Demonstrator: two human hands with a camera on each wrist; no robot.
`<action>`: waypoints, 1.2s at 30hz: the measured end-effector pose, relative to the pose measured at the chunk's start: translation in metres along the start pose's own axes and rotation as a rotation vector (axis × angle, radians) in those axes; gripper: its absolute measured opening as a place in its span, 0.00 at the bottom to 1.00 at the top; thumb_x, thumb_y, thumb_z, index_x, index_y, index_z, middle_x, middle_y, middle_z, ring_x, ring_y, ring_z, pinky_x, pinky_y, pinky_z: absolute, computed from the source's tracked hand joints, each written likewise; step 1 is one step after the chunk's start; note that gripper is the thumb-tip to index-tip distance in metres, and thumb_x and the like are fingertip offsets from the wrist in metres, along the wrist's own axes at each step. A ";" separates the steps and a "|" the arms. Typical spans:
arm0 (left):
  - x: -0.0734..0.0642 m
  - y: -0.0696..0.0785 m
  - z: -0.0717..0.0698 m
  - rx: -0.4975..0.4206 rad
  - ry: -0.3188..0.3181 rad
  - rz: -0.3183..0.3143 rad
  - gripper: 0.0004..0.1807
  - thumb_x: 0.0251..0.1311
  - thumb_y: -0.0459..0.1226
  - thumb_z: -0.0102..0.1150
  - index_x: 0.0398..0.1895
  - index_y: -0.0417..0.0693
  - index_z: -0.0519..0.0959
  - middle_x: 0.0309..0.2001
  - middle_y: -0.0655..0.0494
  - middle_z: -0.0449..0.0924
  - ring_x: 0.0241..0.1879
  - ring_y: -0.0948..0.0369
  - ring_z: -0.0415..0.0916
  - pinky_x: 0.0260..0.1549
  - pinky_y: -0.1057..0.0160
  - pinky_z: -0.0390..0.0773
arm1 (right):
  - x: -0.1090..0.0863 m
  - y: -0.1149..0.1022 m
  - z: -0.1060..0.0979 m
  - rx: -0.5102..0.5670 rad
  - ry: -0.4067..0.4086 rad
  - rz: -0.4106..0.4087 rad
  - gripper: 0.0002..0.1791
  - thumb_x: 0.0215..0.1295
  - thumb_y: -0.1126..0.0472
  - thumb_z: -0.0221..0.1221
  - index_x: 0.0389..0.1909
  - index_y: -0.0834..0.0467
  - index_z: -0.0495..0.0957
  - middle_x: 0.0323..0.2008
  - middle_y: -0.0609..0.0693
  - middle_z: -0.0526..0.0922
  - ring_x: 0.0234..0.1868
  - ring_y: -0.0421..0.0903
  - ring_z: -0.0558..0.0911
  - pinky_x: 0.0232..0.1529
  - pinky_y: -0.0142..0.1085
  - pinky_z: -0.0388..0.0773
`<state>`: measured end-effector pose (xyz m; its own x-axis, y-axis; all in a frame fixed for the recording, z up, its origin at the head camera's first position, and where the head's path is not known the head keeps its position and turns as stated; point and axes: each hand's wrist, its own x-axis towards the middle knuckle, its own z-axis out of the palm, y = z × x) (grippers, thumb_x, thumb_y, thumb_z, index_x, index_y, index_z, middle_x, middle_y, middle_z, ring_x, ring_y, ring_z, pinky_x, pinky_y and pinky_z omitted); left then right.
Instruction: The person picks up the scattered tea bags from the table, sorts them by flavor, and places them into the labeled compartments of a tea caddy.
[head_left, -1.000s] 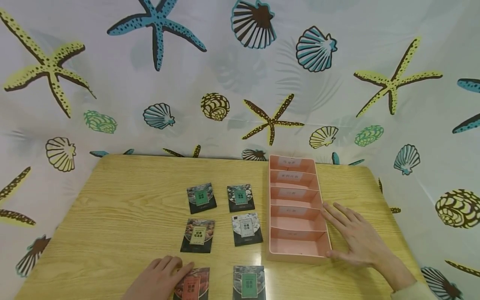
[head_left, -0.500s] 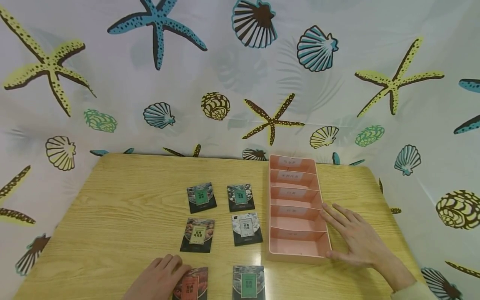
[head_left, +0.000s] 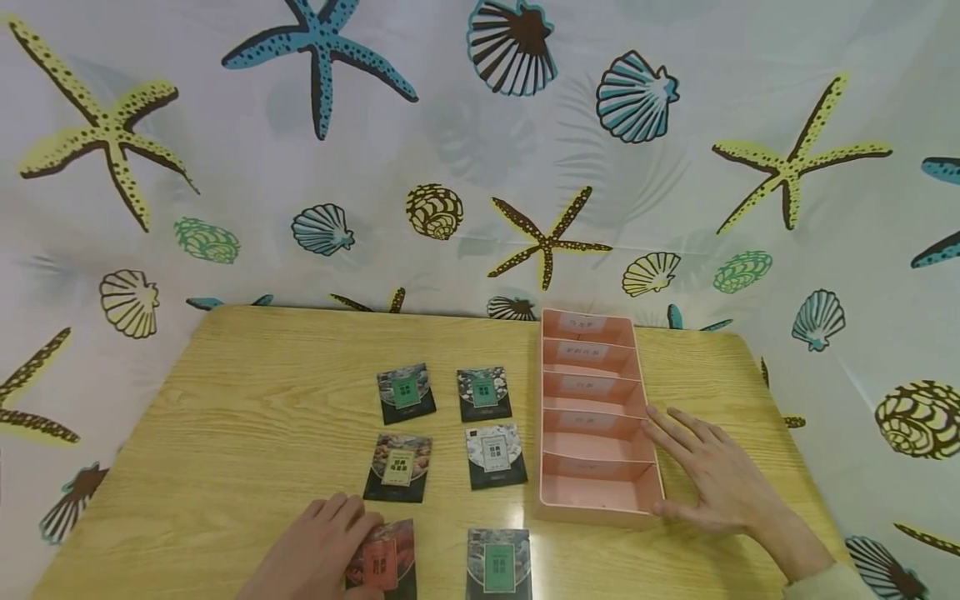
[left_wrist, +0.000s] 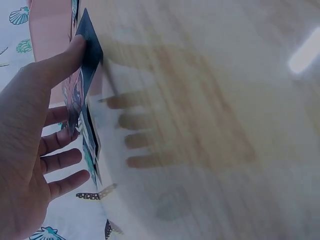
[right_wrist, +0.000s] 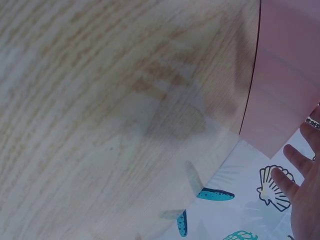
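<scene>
The red-label packet (head_left: 395, 550) lies at the fingertips of the left hand (head_left: 307, 550), along its right side. The left hand pinches the packet between the thumb and the fingers. The right hand (head_left: 712, 479) has its fingers extended, with the fingertips at the right side wall of the pink box (head_left: 592, 517). The yellow-label packet (head_left: 399, 468) lies flat on the table (head_left: 247, 392), just beyond the red-label packet.

Compared with 0.5 s ago, the red-label packet is tilted and its far edge sits higher in the head view; the thumb now shows at its near edge. The right hand and the pink box hold position.

The red-label packet is flat and rectangular, with a red label, dark printed characters and black lower corners.
</scene>
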<state>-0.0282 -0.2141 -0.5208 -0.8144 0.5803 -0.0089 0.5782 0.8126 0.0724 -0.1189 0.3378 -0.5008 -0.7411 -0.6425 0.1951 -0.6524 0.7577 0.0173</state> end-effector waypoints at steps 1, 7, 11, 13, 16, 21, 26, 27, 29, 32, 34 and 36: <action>0.001 0.000 0.000 0.003 0.010 0.001 0.43 0.56 0.80 0.54 0.54 0.56 0.81 0.41 0.62 0.76 0.40 0.61 0.71 0.39 0.54 0.78 | 0.000 0.000 0.000 0.001 -0.002 0.001 0.59 0.53 0.21 0.63 0.81 0.50 0.63 0.81 0.51 0.65 0.76 0.60 0.69 0.62 0.64 0.77; 0.005 0.001 -0.004 0.040 0.060 -0.009 0.36 0.60 0.76 0.55 0.51 0.59 0.83 0.39 0.63 0.75 0.37 0.63 0.69 0.37 0.57 0.76 | 0.001 0.000 0.000 -0.006 -0.007 0.002 0.59 0.53 0.21 0.63 0.81 0.50 0.64 0.81 0.51 0.65 0.76 0.60 0.70 0.62 0.64 0.77; 0.009 0.002 -0.010 0.041 0.032 -0.041 0.33 0.61 0.72 0.60 0.52 0.58 0.84 0.41 0.62 0.77 0.40 0.61 0.72 0.40 0.55 0.79 | 0.001 0.000 0.001 -0.013 -0.001 0.000 0.59 0.54 0.21 0.62 0.81 0.50 0.64 0.81 0.51 0.66 0.75 0.60 0.70 0.62 0.64 0.77; 0.011 0.003 -0.013 0.034 0.021 -0.057 0.31 0.63 0.69 0.62 0.52 0.57 0.84 0.41 0.62 0.78 0.41 0.61 0.73 0.42 0.54 0.80 | 0.001 0.000 0.001 -0.013 -0.001 0.001 0.59 0.54 0.21 0.63 0.80 0.51 0.65 0.81 0.52 0.66 0.75 0.60 0.70 0.61 0.64 0.78; 0.014 0.004 -0.016 0.025 0.042 -0.067 0.25 0.64 0.65 0.64 0.49 0.58 0.84 0.40 0.63 0.77 0.40 0.61 0.71 0.42 0.54 0.80 | 0.001 0.000 0.001 -0.014 0.002 0.001 0.59 0.53 0.21 0.63 0.80 0.51 0.65 0.81 0.52 0.66 0.75 0.60 0.71 0.61 0.64 0.78; 0.018 0.005 -0.016 0.050 0.138 -0.050 0.14 0.65 0.56 0.69 0.41 0.61 0.82 0.35 0.66 0.73 0.35 0.64 0.64 0.38 0.58 0.76 | 0.001 0.000 0.001 -0.017 0.014 -0.012 0.59 0.54 0.20 0.62 0.79 0.52 0.66 0.80 0.52 0.67 0.74 0.60 0.72 0.60 0.63 0.78; 0.025 0.008 -0.020 0.094 0.227 -0.011 0.10 0.68 0.51 0.68 0.34 0.62 0.78 0.31 0.67 0.70 0.32 0.65 0.61 0.34 0.62 0.71 | 0.001 0.000 0.001 -0.008 0.020 -0.022 0.59 0.55 0.18 0.59 0.79 0.52 0.66 0.80 0.52 0.68 0.73 0.61 0.72 0.60 0.63 0.78; 0.028 0.009 -0.023 0.097 0.236 -0.003 0.10 0.69 0.51 0.67 0.33 0.62 0.78 0.30 0.67 0.70 0.32 0.65 0.61 0.34 0.63 0.70 | 0.001 0.000 0.000 -0.008 0.019 -0.022 0.59 0.55 0.18 0.59 0.79 0.52 0.66 0.80 0.52 0.67 0.73 0.61 0.73 0.60 0.63 0.78; 0.034 0.012 -0.028 0.096 0.232 0.000 0.10 0.70 0.51 0.66 0.34 0.62 0.78 0.31 0.67 0.71 0.33 0.65 0.63 0.34 0.63 0.71 | 0.001 0.000 0.000 -0.008 0.019 -0.022 0.59 0.56 0.18 0.59 0.80 0.52 0.66 0.80 0.52 0.68 0.73 0.61 0.73 0.60 0.63 0.78; 0.046 0.018 -0.039 0.099 0.234 0.011 0.08 0.72 0.51 0.63 0.38 0.60 0.81 0.33 0.66 0.77 0.36 0.63 0.70 0.38 0.60 0.76 | 0.001 0.001 0.000 -0.012 0.014 -0.018 0.59 0.55 0.18 0.59 0.80 0.52 0.66 0.80 0.53 0.68 0.73 0.61 0.73 0.60 0.63 0.78; 0.056 0.022 -0.046 0.100 0.251 0.023 0.09 0.73 0.51 0.62 0.39 0.59 0.81 0.36 0.64 0.80 0.40 0.61 0.75 0.41 0.58 0.80 | 0.001 0.001 0.000 -0.015 0.012 -0.016 0.59 0.55 0.18 0.59 0.80 0.52 0.66 0.80 0.53 0.68 0.73 0.61 0.73 0.60 0.63 0.78; 0.066 0.026 -0.051 0.099 0.281 0.043 0.10 0.73 0.51 0.62 0.38 0.58 0.80 0.36 0.64 0.81 0.40 0.61 0.76 0.43 0.58 0.81 | 0.001 0.000 0.000 -0.013 0.007 -0.013 0.59 0.55 0.19 0.60 0.80 0.52 0.66 0.80 0.53 0.68 0.73 0.61 0.73 0.61 0.63 0.78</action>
<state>-0.0690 -0.1576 -0.4681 -0.7629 0.5875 0.2699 0.6029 0.7972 -0.0312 -0.1196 0.3372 -0.5002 -0.7315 -0.6514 0.2017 -0.6597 0.7508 0.0323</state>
